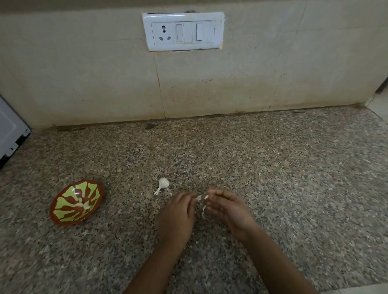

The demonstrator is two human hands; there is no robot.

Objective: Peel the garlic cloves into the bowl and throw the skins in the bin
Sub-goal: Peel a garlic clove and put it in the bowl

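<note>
Bowl [64,208] left, garlic bulb [164,182] beyond; left hand [178,212] pinches clove [199,197], right hand [228,210] pinches skin [203,213].

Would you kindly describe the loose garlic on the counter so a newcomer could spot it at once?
Start at the speckled granite counter below the white switch plate. Between the patterned bowl and the left hand lies a small white garlic piece. Unlike the peeled cloves in the bowl, it keeps a thin stalk.

left hand [178,209], right hand [227,208], fingers [215,192] pinching
</note>
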